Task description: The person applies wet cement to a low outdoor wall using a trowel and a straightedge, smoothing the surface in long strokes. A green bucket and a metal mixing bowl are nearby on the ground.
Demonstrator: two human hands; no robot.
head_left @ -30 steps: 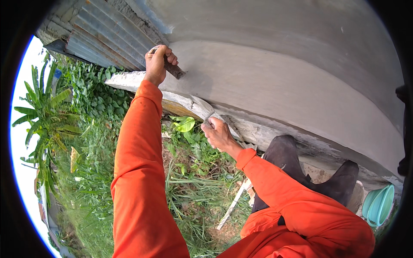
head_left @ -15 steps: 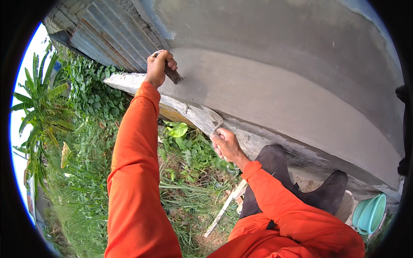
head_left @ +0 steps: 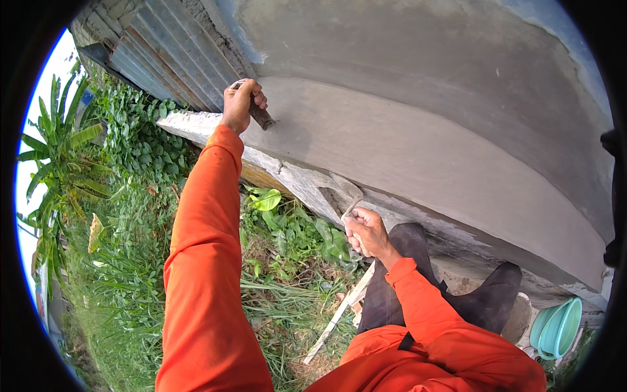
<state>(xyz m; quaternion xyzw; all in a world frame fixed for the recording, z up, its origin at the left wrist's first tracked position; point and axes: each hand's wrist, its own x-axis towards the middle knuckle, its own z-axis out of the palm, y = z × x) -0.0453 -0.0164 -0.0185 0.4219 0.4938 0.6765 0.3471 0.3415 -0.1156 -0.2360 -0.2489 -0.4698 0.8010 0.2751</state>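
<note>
My left hand (head_left: 240,103) is wrapped round a dark brown strip (head_left: 262,117), perhaps wood, whose lower end rests against the smooth grey plaster (head_left: 366,130). Its full length is hidden by my fingers. In my right hand (head_left: 367,232) is a trowel (head_left: 338,193), gripped by its handle. The bent neck and grey blade point up and left, just below the plaster's lower edge, over the rough ledge (head_left: 300,179).
Corrugated metal sheets (head_left: 173,49) lean at the upper left. Leafy plants (head_left: 147,130) and grass fill the left side. A pale wooden strip (head_left: 339,313) lies by my dark-trousered legs (head_left: 385,294). Turquoise basins (head_left: 556,328) stand at the lower right.
My right hand has moved right and a little down with the trowel, and its blade has turned to show more of its face. My left hand has barely moved.
</note>
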